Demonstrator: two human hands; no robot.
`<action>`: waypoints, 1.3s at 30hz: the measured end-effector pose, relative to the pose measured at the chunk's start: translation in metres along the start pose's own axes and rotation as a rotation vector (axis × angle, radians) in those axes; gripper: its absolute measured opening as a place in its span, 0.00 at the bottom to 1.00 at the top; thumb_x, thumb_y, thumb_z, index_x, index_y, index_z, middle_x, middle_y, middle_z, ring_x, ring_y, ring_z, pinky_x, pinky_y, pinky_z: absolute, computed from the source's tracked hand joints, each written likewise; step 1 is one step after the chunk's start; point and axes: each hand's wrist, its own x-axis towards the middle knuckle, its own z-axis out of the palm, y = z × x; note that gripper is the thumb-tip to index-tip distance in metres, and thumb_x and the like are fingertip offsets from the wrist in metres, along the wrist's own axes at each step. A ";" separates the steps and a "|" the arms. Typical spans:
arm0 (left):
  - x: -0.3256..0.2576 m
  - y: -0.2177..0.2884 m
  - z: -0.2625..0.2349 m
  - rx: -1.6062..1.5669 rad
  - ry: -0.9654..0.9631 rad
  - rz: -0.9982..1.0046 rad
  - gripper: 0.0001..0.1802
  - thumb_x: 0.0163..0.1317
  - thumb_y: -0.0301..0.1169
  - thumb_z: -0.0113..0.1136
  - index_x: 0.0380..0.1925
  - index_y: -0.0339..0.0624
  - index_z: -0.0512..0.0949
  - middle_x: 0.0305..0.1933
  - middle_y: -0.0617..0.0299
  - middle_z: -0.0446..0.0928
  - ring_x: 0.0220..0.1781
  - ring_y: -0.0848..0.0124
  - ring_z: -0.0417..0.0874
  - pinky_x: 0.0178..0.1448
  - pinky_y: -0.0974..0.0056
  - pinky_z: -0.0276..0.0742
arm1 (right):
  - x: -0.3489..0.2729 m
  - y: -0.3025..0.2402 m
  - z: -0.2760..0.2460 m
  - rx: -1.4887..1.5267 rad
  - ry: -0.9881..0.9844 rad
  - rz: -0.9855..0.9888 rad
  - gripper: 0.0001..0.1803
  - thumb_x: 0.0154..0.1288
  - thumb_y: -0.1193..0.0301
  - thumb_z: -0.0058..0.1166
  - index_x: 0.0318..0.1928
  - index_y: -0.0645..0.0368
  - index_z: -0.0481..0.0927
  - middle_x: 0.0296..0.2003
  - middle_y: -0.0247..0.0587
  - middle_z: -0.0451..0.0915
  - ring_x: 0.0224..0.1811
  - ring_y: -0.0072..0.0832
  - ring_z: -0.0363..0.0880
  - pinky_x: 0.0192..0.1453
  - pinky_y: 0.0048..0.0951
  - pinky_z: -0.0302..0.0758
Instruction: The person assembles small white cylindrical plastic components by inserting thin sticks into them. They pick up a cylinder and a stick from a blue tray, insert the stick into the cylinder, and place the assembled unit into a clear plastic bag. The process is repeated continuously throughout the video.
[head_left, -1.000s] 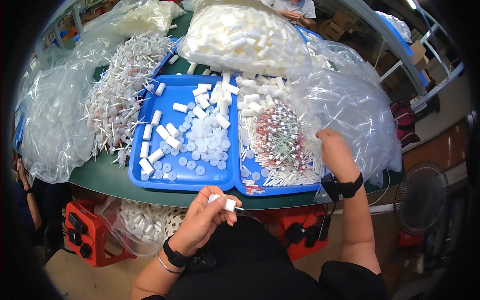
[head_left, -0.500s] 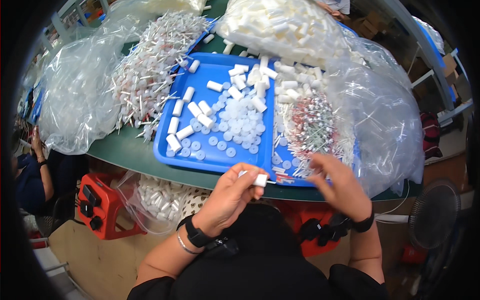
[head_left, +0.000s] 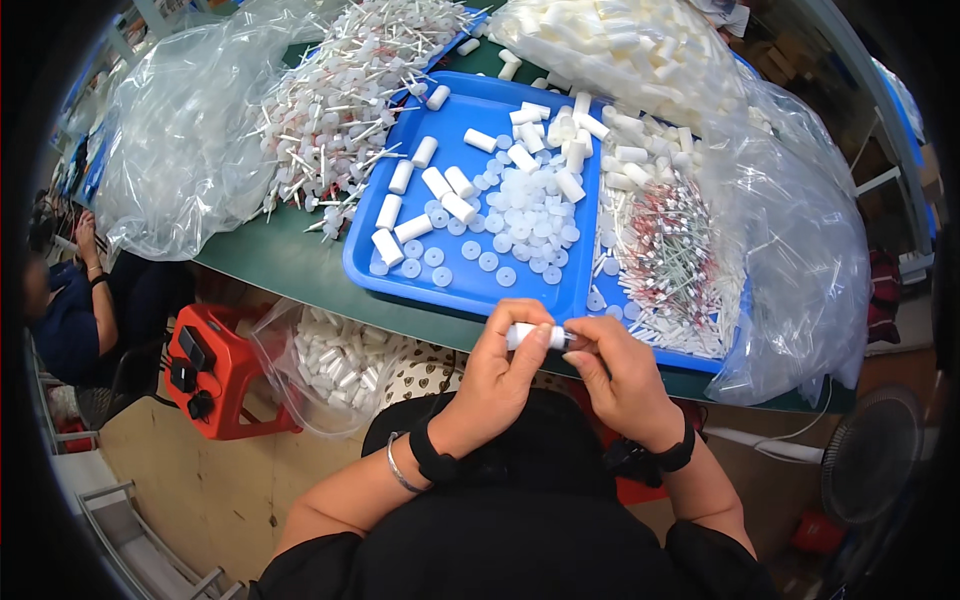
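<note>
One short white tube sits in the person's left hand, pinched between thumb and fingers. It is smooth and round-sided, much like the loose tubes in the left blue tray. A small dark piece shows at its right end, too blurred to make out fully. The tube lies roughly sideways across the left fingertips, the thumb over its near side, just in front of the tray's near edge. The right hand is beside that right end, thumb and forefinger held close together around the dark piece; whether they grip it, I cannot tell. Beyond the hands, pale discs lie heaped among the loose tubes.
</note>
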 end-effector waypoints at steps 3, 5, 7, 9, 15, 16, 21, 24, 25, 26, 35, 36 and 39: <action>0.000 0.005 0.002 0.078 -0.192 0.090 0.20 0.74 0.27 0.52 0.64 0.38 0.69 0.69 0.55 0.69 0.66 0.69 0.73 0.70 0.62 0.68 | 0.003 0.001 0.007 -0.039 -0.010 -0.154 0.18 0.65 0.80 0.60 0.54 0.65 0.74 0.41 0.51 0.81 0.40 0.48 0.83 0.39 0.40 0.79; 0.004 0.008 0.001 0.027 -0.312 0.089 0.27 0.71 0.25 0.53 0.70 0.38 0.67 0.79 0.50 0.60 0.78 0.61 0.65 0.80 0.55 0.58 | 0.001 0.002 0.011 -0.050 -0.035 -0.186 0.19 0.66 0.80 0.59 0.56 0.65 0.73 0.43 0.52 0.81 0.43 0.50 0.84 0.40 0.42 0.81; 0.004 0.005 -0.003 0.011 -0.343 0.095 0.27 0.73 0.27 0.52 0.71 0.38 0.66 0.80 0.51 0.58 0.78 0.60 0.64 0.80 0.55 0.59 | 0.001 0.002 0.016 -0.028 -0.028 -0.189 0.18 0.66 0.80 0.59 0.55 0.65 0.73 0.43 0.53 0.81 0.43 0.50 0.84 0.41 0.43 0.81; 0.005 0.006 -0.005 -0.113 -0.338 -0.024 0.28 0.75 0.31 0.49 0.73 0.38 0.63 0.81 0.51 0.57 0.79 0.60 0.64 0.79 0.54 0.60 | 0.002 0.002 0.019 -0.009 -0.034 -0.151 0.18 0.67 0.80 0.60 0.55 0.65 0.73 0.43 0.52 0.81 0.42 0.50 0.84 0.41 0.43 0.81; 0.009 0.011 -0.005 -0.606 -0.272 -0.312 0.35 0.82 0.49 0.32 0.80 0.40 0.49 0.81 0.53 0.57 0.78 0.62 0.64 0.78 0.55 0.63 | 0.013 0.002 0.024 -0.095 0.090 -0.130 0.19 0.65 0.75 0.64 0.54 0.64 0.74 0.40 0.50 0.81 0.38 0.47 0.83 0.37 0.41 0.80; 0.009 0.011 -0.005 -0.653 -0.263 -0.334 0.33 0.82 0.46 0.33 0.80 0.41 0.50 0.81 0.53 0.56 0.79 0.61 0.62 0.79 0.54 0.61 | 0.012 0.007 0.022 -0.163 0.072 -0.168 0.20 0.64 0.75 0.65 0.54 0.64 0.74 0.40 0.49 0.81 0.37 0.47 0.84 0.37 0.41 0.80; 0.001 -0.002 0.004 -0.933 -0.152 -0.335 0.28 0.81 0.40 0.38 0.77 0.45 0.57 0.82 0.54 0.56 0.82 0.55 0.57 0.84 0.49 0.55 | 0.014 0.006 0.026 -0.297 0.052 -0.241 0.19 0.61 0.74 0.67 0.51 0.64 0.76 0.37 0.46 0.81 0.35 0.44 0.85 0.34 0.39 0.80; 0.000 -0.004 0.006 -1.021 -0.087 -0.363 0.28 0.82 0.45 0.41 0.76 0.49 0.58 0.81 0.55 0.56 0.82 0.52 0.56 0.84 0.46 0.55 | 0.015 -0.004 0.039 -0.311 0.087 -0.174 0.16 0.64 0.73 0.65 0.50 0.64 0.77 0.36 0.47 0.82 0.33 0.45 0.84 0.32 0.40 0.80; 0.000 -0.003 0.007 -1.009 -0.082 -0.354 0.29 0.82 0.47 0.40 0.76 0.50 0.57 0.81 0.55 0.55 0.82 0.51 0.56 0.84 0.46 0.55 | 0.012 -0.008 0.045 -0.313 0.109 -0.109 0.14 0.67 0.72 0.62 0.49 0.63 0.78 0.36 0.48 0.83 0.31 0.47 0.84 0.32 0.41 0.79; 0.000 -0.002 0.008 -0.996 -0.076 -0.345 0.30 0.81 0.49 0.40 0.77 0.50 0.56 0.81 0.55 0.55 0.82 0.51 0.55 0.83 0.46 0.56 | 0.010 -0.009 0.050 -0.314 0.131 -0.044 0.12 0.70 0.71 0.60 0.49 0.62 0.78 0.37 0.49 0.83 0.29 0.48 0.83 0.31 0.41 0.79; 0.000 0.005 0.002 -0.745 -0.107 -0.205 0.34 0.81 0.54 0.32 0.77 0.45 0.54 0.81 0.51 0.55 0.81 0.50 0.58 0.82 0.46 0.59 | 0.015 -0.010 0.052 -0.062 0.087 0.034 0.13 0.72 0.75 0.57 0.54 0.63 0.74 0.36 0.51 0.82 0.32 0.52 0.84 0.33 0.44 0.80; -0.002 0.003 0.005 -0.709 -0.102 -0.176 0.34 0.81 0.54 0.32 0.77 0.44 0.54 0.81 0.51 0.54 0.81 0.50 0.59 0.82 0.47 0.59 | 0.013 -0.010 0.054 -0.125 0.084 0.022 0.14 0.71 0.75 0.58 0.54 0.63 0.74 0.37 0.51 0.82 0.32 0.52 0.84 0.33 0.44 0.80; -0.001 -0.002 0.004 -0.720 -0.072 -0.164 0.31 0.82 0.50 0.33 0.75 0.43 0.56 0.79 0.50 0.58 0.79 0.50 0.62 0.81 0.47 0.62 | 0.013 -0.014 0.061 -0.291 0.059 -0.002 0.15 0.70 0.75 0.59 0.55 0.62 0.75 0.38 0.50 0.82 0.32 0.50 0.84 0.32 0.43 0.79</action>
